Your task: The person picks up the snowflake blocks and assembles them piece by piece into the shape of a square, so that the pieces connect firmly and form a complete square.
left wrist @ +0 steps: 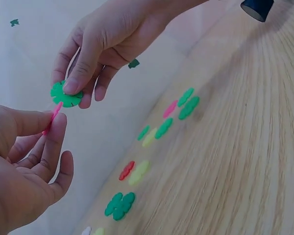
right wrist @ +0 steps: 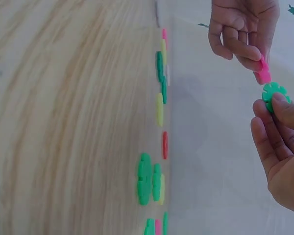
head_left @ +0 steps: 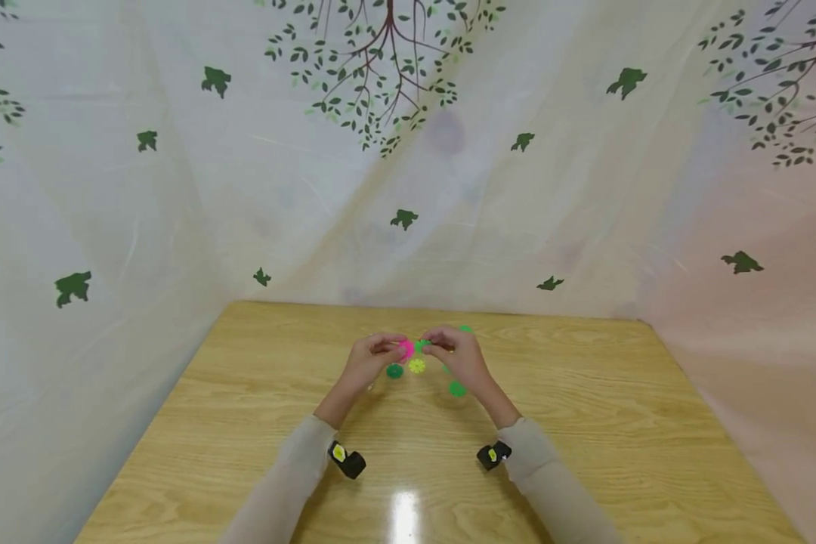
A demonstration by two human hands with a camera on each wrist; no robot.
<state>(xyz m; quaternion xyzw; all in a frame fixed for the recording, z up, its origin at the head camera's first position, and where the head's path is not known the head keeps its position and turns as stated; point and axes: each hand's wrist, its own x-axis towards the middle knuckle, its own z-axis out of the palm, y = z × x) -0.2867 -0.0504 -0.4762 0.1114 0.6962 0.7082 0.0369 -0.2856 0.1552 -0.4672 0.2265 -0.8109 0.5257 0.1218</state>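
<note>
Above the table, my left hand (head_left: 367,364) pinches a pink notched plastic disc (head_left: 406,349) between thumb and fingers. Opposite it, my right hand (head_left: 464,358) pinches a green notched disc (head_left: 421,346) between thumb and forefinger. The left wrist view has the pink disc (left wrist: 53,119) nearly edge-on, its top right at the lower rim of the green disc (left wrist: 59,94). From the right wrist, the green disc (right wrist: 271,91) appears just below the pink one (right wrist: 264,72). Fingers cover part of each disc.
Several loose flower-shaped discs lie on the wooden table (head_left: 245,423), among them a yellow one (head_left: 417,366), a dark green one (head_left: 395,371) and a bright green one (head_left: 458,388). A red disc (left wrist: 127,170) shows too. Behind hangs a pale curtain (head_left: 353,249) with leaf prints.
</note>
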